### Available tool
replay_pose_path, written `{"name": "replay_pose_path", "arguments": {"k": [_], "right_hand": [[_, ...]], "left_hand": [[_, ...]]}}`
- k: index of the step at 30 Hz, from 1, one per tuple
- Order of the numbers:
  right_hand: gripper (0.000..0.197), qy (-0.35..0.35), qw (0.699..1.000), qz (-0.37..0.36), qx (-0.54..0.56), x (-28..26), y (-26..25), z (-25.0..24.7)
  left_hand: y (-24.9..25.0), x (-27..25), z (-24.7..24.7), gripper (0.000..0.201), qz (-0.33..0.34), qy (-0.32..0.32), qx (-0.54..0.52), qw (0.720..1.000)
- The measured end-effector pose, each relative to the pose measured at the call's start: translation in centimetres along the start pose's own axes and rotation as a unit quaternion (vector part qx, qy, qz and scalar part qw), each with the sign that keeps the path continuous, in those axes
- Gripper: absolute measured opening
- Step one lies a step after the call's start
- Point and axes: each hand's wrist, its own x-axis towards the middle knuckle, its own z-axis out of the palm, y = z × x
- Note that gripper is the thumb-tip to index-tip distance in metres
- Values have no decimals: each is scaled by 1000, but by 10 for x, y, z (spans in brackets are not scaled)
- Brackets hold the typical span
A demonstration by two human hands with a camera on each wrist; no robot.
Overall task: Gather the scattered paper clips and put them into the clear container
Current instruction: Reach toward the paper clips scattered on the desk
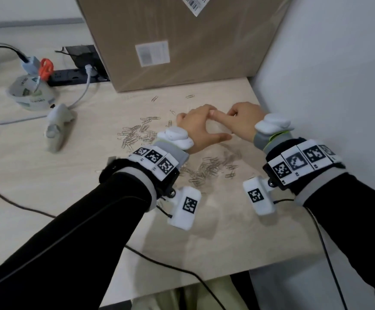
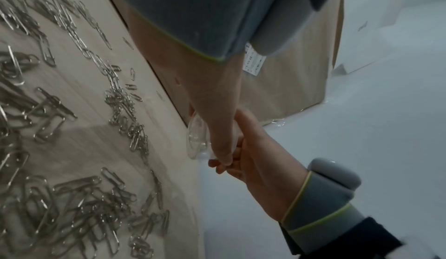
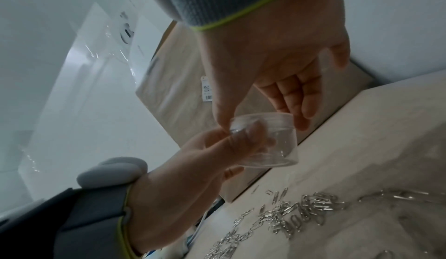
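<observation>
Both hands meet above the pale wood-grain desk (image 1: pixel 204 231), in front of the large brown cardboard box (image 1: pixel 182 41). The small clear round plastic container (image 3: pixel 267 141) is held up off the desk between them, just in front of the box, apart from the clips.

Left hand (image 1: pixel 199 128) grips the container's body, thumb and fingers curled round its wall, seen best from the right wrist view (image 3: pixel 193 177). Right hand (image 1: pixel 243 121) has its fingers (image 3: pixel 296 100) bent over the container's top rim; whether they pinch a lid or only touch it cannot be told. In the left wrist view the container (image 2: pixel 196 139) is mostly hidden behind the left hand (image 2: pixel 212 91).

Silver metal paper clips (image 1: pixel 211 168) lie loose on the desk in 2 main heaps, nearer the person than the box: 1 under the wrists, 1 (image 1: pixel 137 135) left of the left hand. A few single clips (image 1: pixel 190 96) lie close to the box's front edge.

Left of the box: a white paper cup (image 1: pixel 33 95) with orange-handled scissors (image 1: pixel 46 68), a black power strip (image 1: pixel 74 77), a grey cable (image 1: pixel 86 90).
</observation>
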Motion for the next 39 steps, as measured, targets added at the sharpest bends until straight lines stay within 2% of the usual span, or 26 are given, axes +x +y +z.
{"name": "replay_pose_path", "arguments": {"k": [2,7,12,14,18,23,27,33,35,39], "right_hand": [[76,-3,1000,-14,8,-2,-2,2],[62,35,997,-75,8,-22,-11,9],[60,70,988,-138,5,-73,-21,4],[62,86,982,-169,18,-96,-22,-2],[52,90,970,-221,33,-143,-28,-13],[51,87,954,-263,114,-180,-35,-19],[53,62,938,-243,241,-186,-32,-15],[59,60,913,-144,376,-153,-5,5],[59,50,908,-109,402,-136,8,14],[65,47,923,-52,379,-98,38,34]], "left_hand": [[-1,-4,-5,62,7,9,-10,1000],[-2,-31,-12,66,20,65,-19,998],[11,-81,-18,59,33,117,-22,992],[20,-104,-23,63,34,134,-42,990],[37,-146,-35,71,50,147,-37,987],[46,-180,-44,64,64,162,-61,983],[34,-195,-52,60,27,181,-89,979],[-21,-202,-71,71,-112,226,-123,960],[-45,-201,-79,70,-169,242,-120,948],[-86,-192,-84,71,-245,247,-95,933]]}}
